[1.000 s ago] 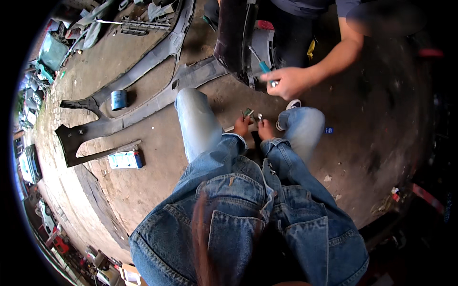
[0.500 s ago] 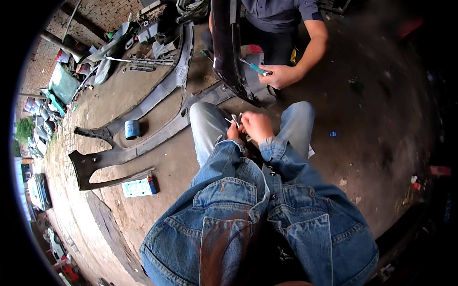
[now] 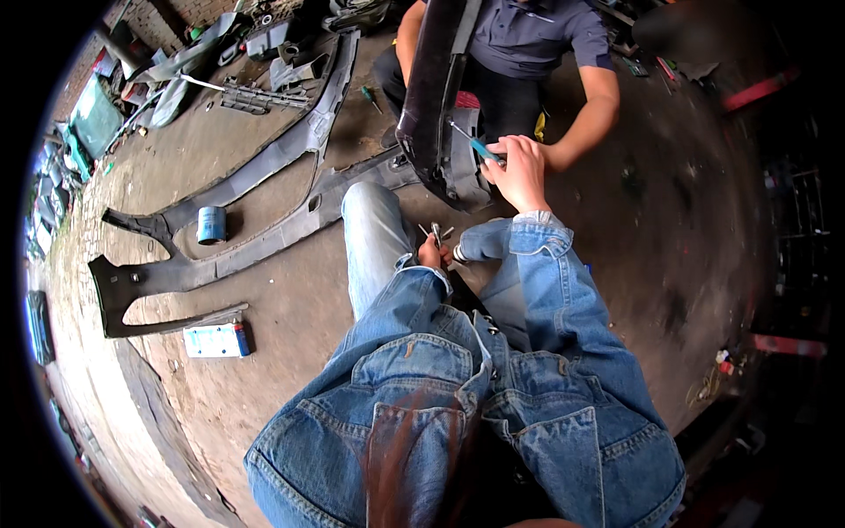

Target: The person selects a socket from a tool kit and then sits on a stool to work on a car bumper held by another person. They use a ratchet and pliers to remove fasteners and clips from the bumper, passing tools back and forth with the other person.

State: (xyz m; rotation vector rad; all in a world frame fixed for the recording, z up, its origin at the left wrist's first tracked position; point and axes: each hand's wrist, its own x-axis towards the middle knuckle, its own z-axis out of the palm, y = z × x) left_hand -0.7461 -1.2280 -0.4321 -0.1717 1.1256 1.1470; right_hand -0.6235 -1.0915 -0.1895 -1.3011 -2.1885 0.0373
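My right hand [image 3: 519,174] is stretched forward, its fingers closed around the handle end of a screwdriver [image 3: 481,148] with a teal handle and thin metal shaft. A co-worker's forearm [image 3: 588,130] reaches to the same spot; that person's hand is mostly hidden behind mine. The screwdriver's tip points at a long dark car bumper [image 3: 433,106] standing upright before the co-worker. Low between my knees, my left hand [image 3: 430,254] is closed on a small silver metal tool [image 3: 437,232] with thin rods sticking out; its exact kind is too small to tell.
Grey bumper pieces [image 3: 255,262] lie on the floor to the left. Near them stand a blue can [image 3: 211,225] and a blue-and-white box [image 3: 211,341]. Another green-handled screwdriver [image 3: 371,99] lies farther off. Scrap car parts [image 3: 264,92] are piled at the far left.
My right hand has left my left hand and moved forward onto the teal screwdriver, which the co-worker was holding. My left hand has stayed low with the silver tool. The view has shifted slightly.
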